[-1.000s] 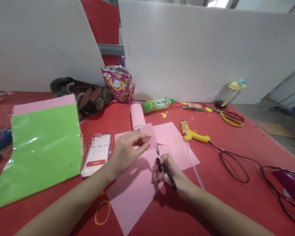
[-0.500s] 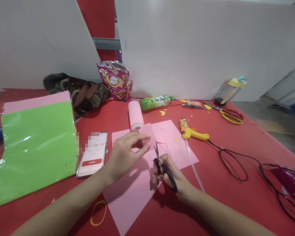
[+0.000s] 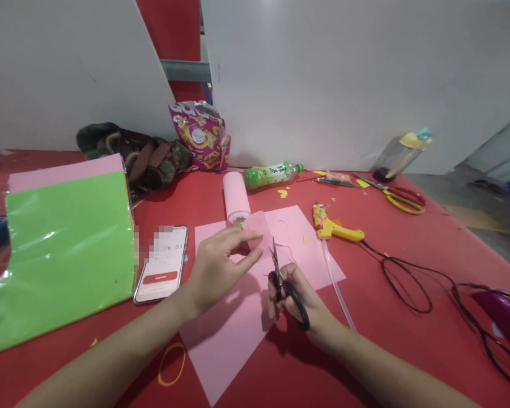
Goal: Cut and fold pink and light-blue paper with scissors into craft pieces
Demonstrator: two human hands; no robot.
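Between the thumb and fingers of my left hand (image 3: pixel 221 263) is a small piece of pink paper (image 3: pixel 261 229), raised above the table. Black-handled scissors (image 3: pixel 295 303) are in my right hand (image 3: pixel 300 286), fingers through the loops. Their blades point away from me, just right of the small piece, and look nearly closed. Under both hands lies a large pink sheet (image 3: pixel 225 351), with thin curled pink offcuts (image 3: pixel 287 249) on it. A pink paper-wrapped cylinder (image 3: pixel 236 195) rests just beyond my left hand.
Left are a phone (image 3: pixel 164 266) and a green sheet pack (image 3: pixel 72 249). A yellow glue gun (image 3: pixel 338 229) with a trailing black cord (image 3: pixel 402 263) lies right. Behind are a snack bag (image 3: pixel 202 136), a green bottle (image 3: pixel 272 174), larger scissors (image 3: pixel 402 198) and a clear cup (image 3: pixel 402 156).
My right hand and the scissors have shifted slightly right, so the blades stand farther from the small pink piece. My left hand keeps its hold almost in place.
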